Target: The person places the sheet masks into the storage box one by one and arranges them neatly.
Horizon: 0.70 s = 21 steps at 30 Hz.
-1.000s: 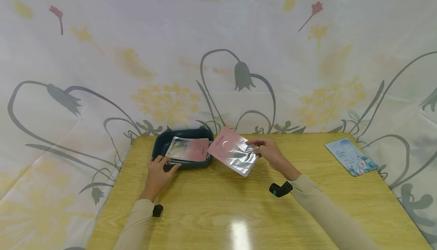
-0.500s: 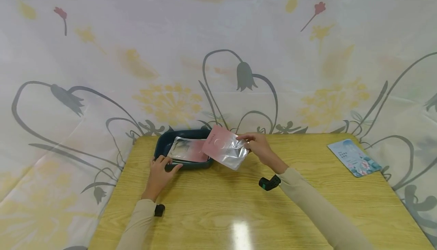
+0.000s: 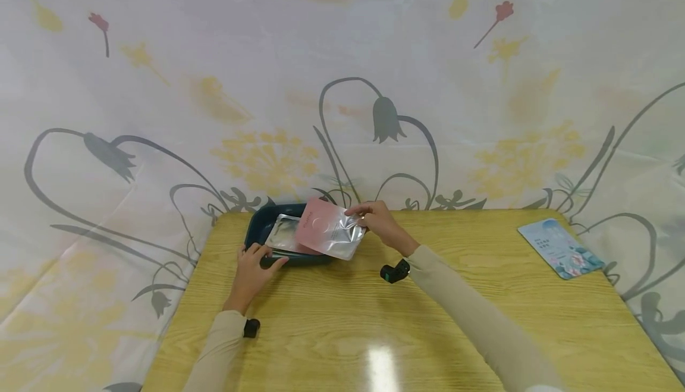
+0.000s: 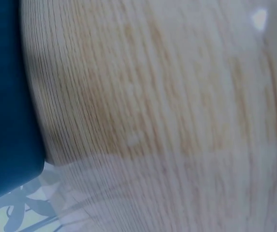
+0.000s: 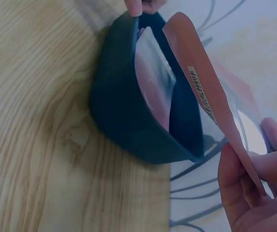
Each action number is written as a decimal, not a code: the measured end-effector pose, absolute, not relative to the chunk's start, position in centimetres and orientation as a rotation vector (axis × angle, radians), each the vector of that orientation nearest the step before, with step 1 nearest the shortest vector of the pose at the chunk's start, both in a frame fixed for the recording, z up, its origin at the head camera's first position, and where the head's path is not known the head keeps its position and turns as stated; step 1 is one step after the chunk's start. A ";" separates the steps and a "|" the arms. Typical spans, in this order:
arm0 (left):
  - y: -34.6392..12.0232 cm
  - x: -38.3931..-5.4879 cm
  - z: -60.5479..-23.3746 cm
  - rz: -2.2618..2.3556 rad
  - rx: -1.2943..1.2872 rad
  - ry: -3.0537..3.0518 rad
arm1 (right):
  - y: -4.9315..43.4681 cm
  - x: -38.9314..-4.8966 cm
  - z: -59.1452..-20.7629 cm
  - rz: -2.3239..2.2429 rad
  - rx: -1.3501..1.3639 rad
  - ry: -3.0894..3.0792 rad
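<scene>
My right hand (image 3: 382, 222) pinches a pink-and-silver sheet mask packet (image 3: 323, 225) by its silver end. The packet is tilted, and its pink end hangs over a dark teal plastic basket (image 3: 258, 228). Its back with a barcode shows in the right wrist view. Inside the basket lies another silver-and-pink packet (image 5: 155, 77), partly covered by the held one in the head view. At the basket's front left corner my left hand (image 3: 254, 273) holds the rim, thumb outside and fingers over the edge. Only a sliver of that hand shows in the left wrist view.
A light blue floral packet (image 3: 561, 248) lies flat at the right end of the wooden table (image 3: 332, 332). Behind the table hangs a flower-patterned cloth (image 3: 342, 82), close to the basket's back side.
My right hand has carried the pink-and-silver packet leftward, from beside the basket to over its right part. The left hand has stayed at the rim.
</scene>
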<state>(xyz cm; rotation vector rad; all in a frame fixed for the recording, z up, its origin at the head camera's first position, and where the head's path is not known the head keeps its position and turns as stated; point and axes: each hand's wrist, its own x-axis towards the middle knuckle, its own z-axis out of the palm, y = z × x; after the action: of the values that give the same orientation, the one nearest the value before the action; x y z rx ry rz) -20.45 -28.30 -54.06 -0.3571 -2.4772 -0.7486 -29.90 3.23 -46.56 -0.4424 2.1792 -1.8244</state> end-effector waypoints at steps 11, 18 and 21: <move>-28.2 -20.4 -54.1 -0.768 -0.361 -2.478 | -0.8 -31.9 -48.4 -1.865 -0.448 2.117; -28.2 -20.6 -54.1 -0.772 -0.363 -2.485 | -3.0 -32.5 -49.0 -1.802 -0.541 2.166; -28.4 -20.5 -54.0 -0.788 -0.347 -2.504 | -4.0 -32.6 -49.1 -1.709 -0.599 2.263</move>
<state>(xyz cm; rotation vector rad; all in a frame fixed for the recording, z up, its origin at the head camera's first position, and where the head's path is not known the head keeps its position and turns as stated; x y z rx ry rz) -20.53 -28.40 -54.04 -0.3474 -2.5035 -0.7885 -32.56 -3.99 -49.06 -0.5986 2.2628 -1.7093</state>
